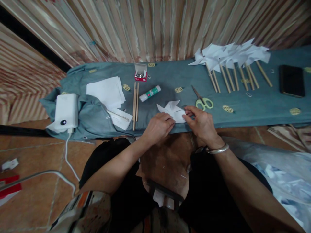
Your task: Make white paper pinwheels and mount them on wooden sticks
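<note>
A white paper pinwheel (174,110), cut and partly folded, lies near the front edge of the cloth-covered table. My left hand (160,125) is closed on its lower left edge, fingers curled. On the paper's right side, my right hand (200,121) pinches the edge between thumb and fingers. Just beyond my right hand are scissors (204,103) with light green handles. A glue stick (150,93) lies to the upper left of the pinwheel. Left of it, several thin wooden sticks (135,106) lie side by side.
Finished pinwheels on sticks (230,58) lie in a row at the back right, near a dark phone (291,81). A small red box (141,76) holds metal pins. White paper sheets (104,90) and a white power bank (66,111) with a cable are at left.
</note>
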Tool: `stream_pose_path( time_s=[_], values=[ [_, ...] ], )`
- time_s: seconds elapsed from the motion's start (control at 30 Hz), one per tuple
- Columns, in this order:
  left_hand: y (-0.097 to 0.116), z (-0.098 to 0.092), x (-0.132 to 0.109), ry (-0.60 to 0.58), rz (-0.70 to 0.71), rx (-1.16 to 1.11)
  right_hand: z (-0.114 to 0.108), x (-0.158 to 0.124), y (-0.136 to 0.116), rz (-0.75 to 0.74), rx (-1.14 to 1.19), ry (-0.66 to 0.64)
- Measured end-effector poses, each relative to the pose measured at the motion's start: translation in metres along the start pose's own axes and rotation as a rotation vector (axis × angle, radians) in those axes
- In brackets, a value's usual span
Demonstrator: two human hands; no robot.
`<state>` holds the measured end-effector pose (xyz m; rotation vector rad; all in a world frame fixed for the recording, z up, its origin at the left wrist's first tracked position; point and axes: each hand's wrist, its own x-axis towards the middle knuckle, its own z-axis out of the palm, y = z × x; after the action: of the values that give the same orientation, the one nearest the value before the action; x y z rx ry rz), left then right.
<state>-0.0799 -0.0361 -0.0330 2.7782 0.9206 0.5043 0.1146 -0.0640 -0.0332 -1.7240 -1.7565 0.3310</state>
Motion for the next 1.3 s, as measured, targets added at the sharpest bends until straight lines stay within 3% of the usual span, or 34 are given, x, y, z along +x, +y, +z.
stream_pose_path(
  time_s=[0.13, 0.37, 1.03, 1.3],
  values=[
    [-0.001, -0.001, -0.003, 0.042, -0.011, -0.005, -0.004, 0.001, 0.009, 0.051, 0.146, -0.019],
    [0.001, -0.007, -0.008, 0.042, -0.021, 0.013, -0.019, -0.004, 0.011, 0.019, 0.448, -0.216],
    [0.003, -0.012, -0.014, 0.026, 0.036, 0.058, -0.031, -0.009, 0.021, 0.007, 0.326, -0.376],
    [0.004, -0.011, -0.013, 0.002, 0.017, 0.038, -0.023, -0.011, 0.018, 0.007, 0.397, -0.304]
  ],
)
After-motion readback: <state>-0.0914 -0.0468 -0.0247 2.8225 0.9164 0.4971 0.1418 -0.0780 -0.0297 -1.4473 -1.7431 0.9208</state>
